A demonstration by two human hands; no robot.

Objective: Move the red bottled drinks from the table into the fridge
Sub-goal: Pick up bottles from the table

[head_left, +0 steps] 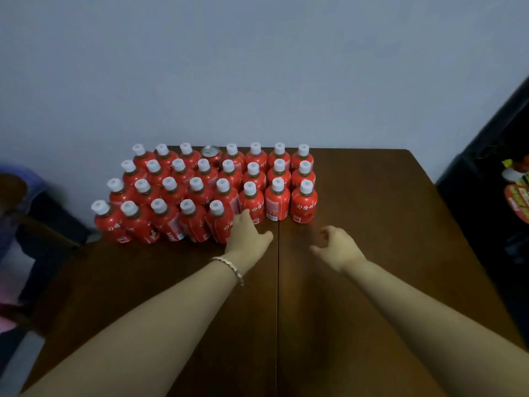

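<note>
Several red bottled drinks (200,190) with white caps stand in rows at the far left of the brown table (372,224), against the wall. A red can (211,155) stands among them in the back row. My left hand (246,234) reaches to the front row, fingers touching the side of a front bottle (220,222) and the bottle (252,203) behind it; whether it grips one I cannot tell. My right hand (335,245) hovers over the table, fingers loosely curled and holding nothing, short of the rightmost front bottle (304,204).
A pale wall (257,67) rises directly behind the bottles. A dark fridge-like cabinet (486,173) with colourful packages (518,196) stands at the right. At the left sit a dark chair (43,224) and blurred cloth. A seam runs down the table's middle.
</note>
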